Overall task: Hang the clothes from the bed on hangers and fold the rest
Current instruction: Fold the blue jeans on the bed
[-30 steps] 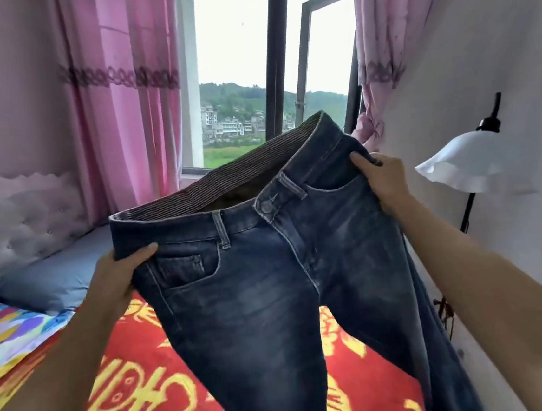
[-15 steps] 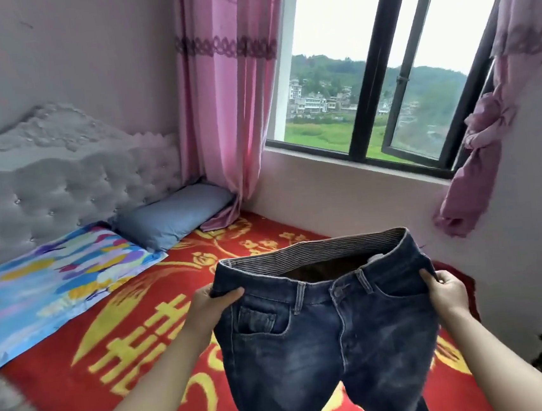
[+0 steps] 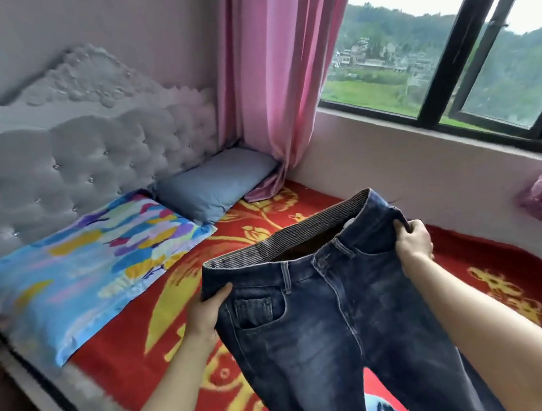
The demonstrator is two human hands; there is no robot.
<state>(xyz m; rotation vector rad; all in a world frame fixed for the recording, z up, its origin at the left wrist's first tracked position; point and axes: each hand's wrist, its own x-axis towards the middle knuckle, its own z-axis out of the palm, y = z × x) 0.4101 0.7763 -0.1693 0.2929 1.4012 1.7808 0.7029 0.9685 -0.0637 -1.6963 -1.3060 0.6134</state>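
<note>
A pair of dark blue jeans (image 3: 334, 325) hangs in the air over the bed, front side toward me, waistband open and its striped lining showing. My left hand (image 3: 207, 311) grips the waistband's left end, thumb on the front. My right hand (image 3: 413, 239) grips the waistband's right end with curled fingers. The legs drop out of view at the bottom edge. Beneath them lies the bed's red blanket (image 3: 119, 359) with yellow patterns. A scrap of lighter blue cloth (image 3: 382, 410) shows at the bottom edge, partly hidden by the jeans.
A grey tufted headboard (image 3: 70, 158) stands at the left. In front of it lie a colourful pillow (image 3: 80, 266) and a blue pillow (image 3: 214, 184). Pink curtains (image 3: 276, 72) hang beside the window (image 3: 448, 65). A wall closes the bed's far side.
The jeans and both hands have come down from window height to just above the bed. My view has tilted down and left, bringing the headboard and pillows in. Both grips are unchanged.
</note>
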